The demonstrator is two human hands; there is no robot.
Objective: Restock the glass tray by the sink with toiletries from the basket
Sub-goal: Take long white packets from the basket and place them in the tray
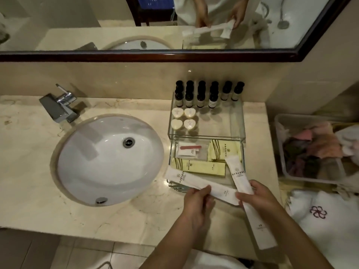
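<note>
two seemingly light, limp sachets, best pinched mid-length: my left grip (198, 199) clamps the left sachet (184, 180), my right grip (258, 197) the right sachet (238, 171), glass tray (219, 123) just beyond.

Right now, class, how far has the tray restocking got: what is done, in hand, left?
Done: bottles and heart soaps stand in the glass tray's back section; yellow packets lie in front. In hand: left hand holds a white packet, right hand a second white packet. Left: laying both in the tray.
</note>
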